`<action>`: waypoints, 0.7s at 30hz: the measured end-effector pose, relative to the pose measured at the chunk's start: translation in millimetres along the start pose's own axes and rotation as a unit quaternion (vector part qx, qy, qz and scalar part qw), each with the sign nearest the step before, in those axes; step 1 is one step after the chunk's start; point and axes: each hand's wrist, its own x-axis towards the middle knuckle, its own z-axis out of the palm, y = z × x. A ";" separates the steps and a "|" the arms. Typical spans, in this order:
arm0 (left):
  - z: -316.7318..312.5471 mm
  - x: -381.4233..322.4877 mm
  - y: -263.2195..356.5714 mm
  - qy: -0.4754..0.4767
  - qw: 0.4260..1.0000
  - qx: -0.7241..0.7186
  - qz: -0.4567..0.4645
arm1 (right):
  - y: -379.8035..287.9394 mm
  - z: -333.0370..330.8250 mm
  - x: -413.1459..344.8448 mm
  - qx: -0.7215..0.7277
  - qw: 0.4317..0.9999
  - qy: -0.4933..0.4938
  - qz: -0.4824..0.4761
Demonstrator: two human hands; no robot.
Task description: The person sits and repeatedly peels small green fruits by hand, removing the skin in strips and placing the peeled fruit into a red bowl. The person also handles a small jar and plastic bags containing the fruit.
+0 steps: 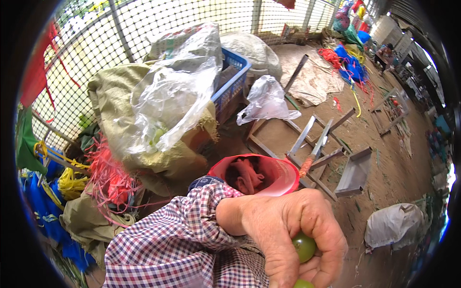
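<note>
My left hand, in a checkered sleeve, reaches across from the left at the lower middle. Its fingers and thumb curl around a green round fruit. A second green fruit shows below, cut by the bottom edge. My right hand is out of view. Just beyond my wrist is a red plastic bag or tub, its mouth facing up, with pinkish-red cloth inside. Farther off, a clear plastic bag with some green fruit in it lies on olive sacking.
A blue plastic crate stands behind the sacking. A long blade with an orange-wrapped handle rests over metal frames. Red plastic strands lie left, a white sack right. Netting lines the back; a person sits far right.
</note>
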 end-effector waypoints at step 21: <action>13.1 6.7 -17.4 -0.132 0.954 0.210 0.167 | 47.9 36.5 -1.1 -0.022 0.995 -0.073 0.063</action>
